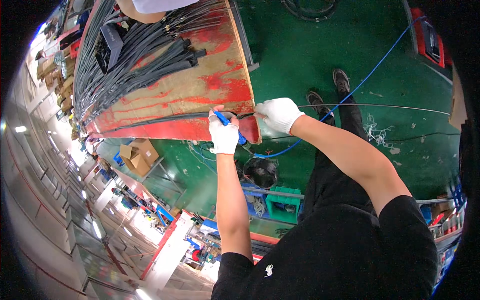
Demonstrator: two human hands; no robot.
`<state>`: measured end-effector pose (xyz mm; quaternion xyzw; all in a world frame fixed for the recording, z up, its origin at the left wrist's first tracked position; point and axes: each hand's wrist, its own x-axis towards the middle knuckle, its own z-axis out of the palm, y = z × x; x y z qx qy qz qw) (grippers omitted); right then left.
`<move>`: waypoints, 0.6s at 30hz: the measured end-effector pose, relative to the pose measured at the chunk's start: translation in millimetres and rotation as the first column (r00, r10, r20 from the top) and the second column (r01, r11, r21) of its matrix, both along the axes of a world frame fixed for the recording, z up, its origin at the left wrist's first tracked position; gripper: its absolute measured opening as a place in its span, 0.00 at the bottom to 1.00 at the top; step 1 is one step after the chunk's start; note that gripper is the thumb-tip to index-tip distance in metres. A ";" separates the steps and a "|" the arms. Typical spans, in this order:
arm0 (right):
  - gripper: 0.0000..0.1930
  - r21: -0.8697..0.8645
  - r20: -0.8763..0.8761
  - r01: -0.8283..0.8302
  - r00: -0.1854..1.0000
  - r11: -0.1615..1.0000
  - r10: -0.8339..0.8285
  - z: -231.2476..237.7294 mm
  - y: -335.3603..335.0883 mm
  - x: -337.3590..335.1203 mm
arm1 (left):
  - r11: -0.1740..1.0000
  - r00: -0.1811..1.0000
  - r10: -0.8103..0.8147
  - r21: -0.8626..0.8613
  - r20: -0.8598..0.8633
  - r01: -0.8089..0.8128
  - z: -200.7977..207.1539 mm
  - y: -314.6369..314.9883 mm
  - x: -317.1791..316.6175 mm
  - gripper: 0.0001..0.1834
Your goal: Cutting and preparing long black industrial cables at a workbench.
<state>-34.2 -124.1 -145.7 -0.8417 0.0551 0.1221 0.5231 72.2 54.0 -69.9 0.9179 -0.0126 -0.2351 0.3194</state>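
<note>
White fabric gloves cover both my hands. At the near corner of a worn red-painted wooden table (215,82), my left hand (224,135) is wrapped round a blue air gun (221,118), whose blue hose (370,72) loops off to the right. Just past the table's end, my right hand (280,115) pinches a thin dark cable (380,105) that stretches far to the right. A short black stretch of it shows between the hands. Along the table's near edge lies a long black sleeve (170,118), reaching up to my left hand. Whether the cable enters the sleeve is hidden by my fingers.
Bundles of black tubing (175,56) and an angular dark case (112,37) lie on the table. Someone's arm (140,11) leans over its far side. Below are a black bucket (260,172), a green crate (283,202) and a cardboard box (137,156). Tangled white strands (377,131) litter the green floor.
</note>
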 end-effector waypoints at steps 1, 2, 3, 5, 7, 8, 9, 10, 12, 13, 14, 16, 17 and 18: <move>0.10 -0.014 0.004 0.005 1.000 1.000 -0.004 -0.8 0.1 -0.8 | 1.000 1.000 -0.011 0.004 -0.002 0.011 -0.5 0.6 -0.2 0.27; 0.10 -0.017 0.007 0.001 1.000 1.000 -0.001 -1.4 0.8 -1.1 | 1.000 1.000 -0.006 0.008 -0.010 0.006 -0.1 1.8 -1.1 0.27; 0.10 -0.020 0.008 0.001 1.000 1.000 -0.001 -1.5 0.5 -1.7 | 1.000 1.000 -0.003 0.013 -0.021 0.004 1.8 0.4 -2.4 0.27; 0.10 -0.028 0.005 -0.003 1.000 1.000 0.003 -1.9 0.0 -2.1 | 1.000 0.999 0.002 0.009 -0.032 -0.002 3.2 -2.5 -4.5 0.28; 0.09 -0.030 -0.001 -0.009 1.000 1.000 0.009 -0.3 2.2 0.6 | 1.000 1.000 0.008 -0.003 -0.028 -0.008 4.3 -4.0 -6.6 0.29; 0.09 -0.035 -0.005 -0.004 1.000 0.999 0.004 0.0 2.3 2.2 | 1.000 1.000 0.014 -0.021 -0.028 -0.015 5.2 -5.2 -7.8 0.29; 0.10 -0.038 -0.009 0.001 1.000 0.999 -0.002 0.0 2.6 4.5 | 0.999 0.999 0.020 -0.037 -0.028 -0.021 7.2 -7.2 -8.6 0.30; 0.10 -0.042 -0.013 0.006 1.000 0.999 -0.007 -0.2 3.3 5.5 | 0.998 0.999 0.027 -0.053 -0.028 -0.028 9.0 -9.4 -9.3 0.30; 0.09 -0.066 0.010 0.013 1.000 0.998 -0.012 -0.3 5.0 5.6 | 0.998 0.999 0.041 -0.049 -0.023 -0.042 13.0 -14.8 -9.9 0.31; 0.09 -0.079 0.023 0.016 1.000 0.997 -0.014 -0.2 5.7 6.0 | 0.998 0.999 0.049 -0.048 -0.021 -0.050 13.4 -15.9 -10.4 0.31; 0.09 -0.093 0.003 0.019 1.000 0.995 -0.019 0.4 6.9 6.1 | 0.998 0.999 0.050 -0.047 -0.005 -0.051 12.3 -15.6 -11.2 0.31; 0.09 -0.122 -0.035 0.024 0.999 0.992 -0.029 6.6 7.8 6.6 | 0.998 0.998 0.054 -0.047 0.029 -0.052 10.0 -16.4 -13.5 0.31; 0.09 -0.135 -0.020 0.038 0.999 0.990 -0.041 7.5 9.3 5.8 | 0.997 0.997 0.066 -0.038 0.050 -0.064 8.5 -16.8 -15.2 0.31; 0.09 -0.148 -0.006 0.053 0.998 0.988 -0.055 6.0 11.7 4.2 | 0.997 0.995 0.077 -0.030 0.070 -0.075 7.1 -19.3 -17.2 0.31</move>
